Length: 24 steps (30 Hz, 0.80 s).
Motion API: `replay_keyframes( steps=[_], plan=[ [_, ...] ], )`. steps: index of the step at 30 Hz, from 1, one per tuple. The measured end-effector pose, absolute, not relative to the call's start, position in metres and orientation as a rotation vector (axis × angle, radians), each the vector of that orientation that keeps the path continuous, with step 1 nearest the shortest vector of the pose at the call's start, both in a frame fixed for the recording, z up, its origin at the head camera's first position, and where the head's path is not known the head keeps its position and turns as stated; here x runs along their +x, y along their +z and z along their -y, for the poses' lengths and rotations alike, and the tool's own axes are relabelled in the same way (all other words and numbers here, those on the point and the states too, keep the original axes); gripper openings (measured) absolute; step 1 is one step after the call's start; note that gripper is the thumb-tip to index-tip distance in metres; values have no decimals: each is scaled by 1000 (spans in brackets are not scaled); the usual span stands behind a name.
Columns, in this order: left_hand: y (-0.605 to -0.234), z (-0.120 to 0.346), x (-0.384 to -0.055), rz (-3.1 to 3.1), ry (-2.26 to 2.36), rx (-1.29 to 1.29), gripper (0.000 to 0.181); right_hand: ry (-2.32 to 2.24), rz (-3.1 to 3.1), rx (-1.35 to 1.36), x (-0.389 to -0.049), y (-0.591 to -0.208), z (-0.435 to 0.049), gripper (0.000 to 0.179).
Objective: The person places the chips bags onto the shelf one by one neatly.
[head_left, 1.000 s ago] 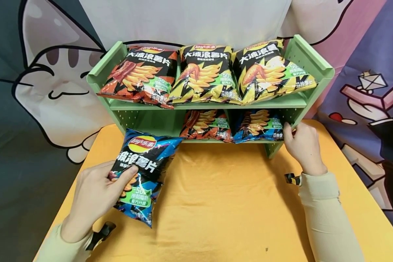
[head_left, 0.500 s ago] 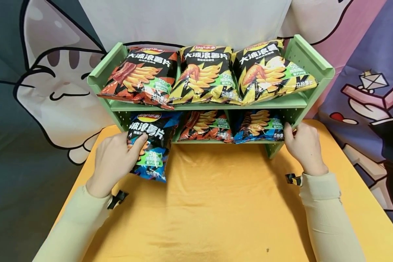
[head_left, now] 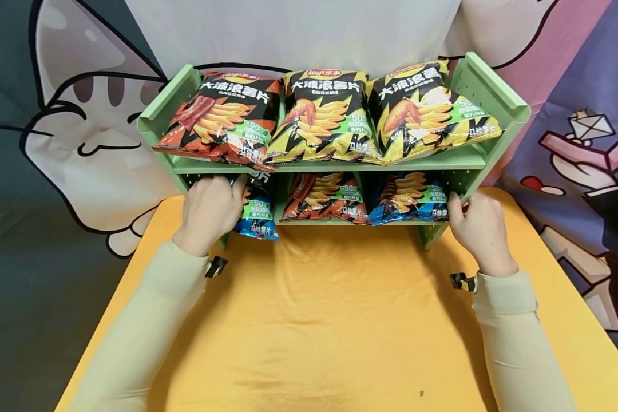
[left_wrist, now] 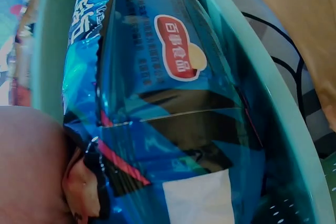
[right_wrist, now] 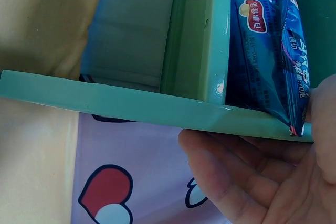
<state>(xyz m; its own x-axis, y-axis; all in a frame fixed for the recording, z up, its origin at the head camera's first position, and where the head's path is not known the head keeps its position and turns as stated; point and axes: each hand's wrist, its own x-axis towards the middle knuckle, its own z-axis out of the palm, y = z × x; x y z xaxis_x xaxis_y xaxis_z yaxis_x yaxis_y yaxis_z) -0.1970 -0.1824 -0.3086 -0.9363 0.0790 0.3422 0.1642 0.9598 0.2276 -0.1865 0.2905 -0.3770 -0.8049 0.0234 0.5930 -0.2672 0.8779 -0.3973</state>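
Note:
My left hand [head_left: 210, 212] pinches a blue bag of potato chips [head_left: 258, 220] at the left end of the lower tier of a green two-tier shelf [head_left: 329, 167]. The bag's upper part is hidden under the upper board, and its bottom edge sticks out past the front. In the left wrist view the blue bag [left_wrist: 152, 93] lies between green shelf walls, the hand at its edge. My right hand [head_left: 479, 229] grips the shelf's right side panel; in the right wrist view its fingers [right_wrist: 231, 174] lie on the panel's outer side, beside another blue bag [right_wrist: 262, 40].
Also on the lower tier are a red chip bag [head_left: 324, 197] and a blue chip bag [head_left: 409, 197]. Above them lie a red bag [head_left: 218, 117] and two yellow bags [head_left: 319, 117]. The shelf stands on a yellow-covered table [head_left: 340, 320] before a printed cloth backdrop [head_left: 298, 34].
My left hand has carried the blue chip bag up and away from me, from over the table into the lower tier's left end. The right hand keeps its hold on the shelf.

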Motion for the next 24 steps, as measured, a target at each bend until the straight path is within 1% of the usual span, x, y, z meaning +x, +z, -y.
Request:
replay_keyframes(
  steps=[2,4,7,8,11,14,17,20,24],
  plan=[
    [-311,181,-206,2725,-257,-284,64,631,2437,172,-187,-377,-291,42],
    [-314,181,-213,2683,-173,-337,59,634,2440,172,-187,-377,-290,42],
    [-317,182,-224,2763,-143,-288,44,641,2440,180,-186,-378,-289,41],
    [-317,182,-227,2832,-184,-218,45,641,2439,182,-186,-378,-289,41],
    [-318,182,-236,3041,-268,2,58,644,2439,181,-185,-379,-289,41],
    [-320,182,-242,3150,-286,111,72,646,2440,175,-185,-379,-290,42],
    [-324,180,-245,3183,-292,157,84,649,2441,169,-185,-379,-292,43],
    [-328,178,-245,3184,-308,193,93,646,2442,166,-185,-380,-293,44],
    [-331,177,-246,3204,-297,220,95,640,2440,169,-187,-382,-294,44]
  ],
)
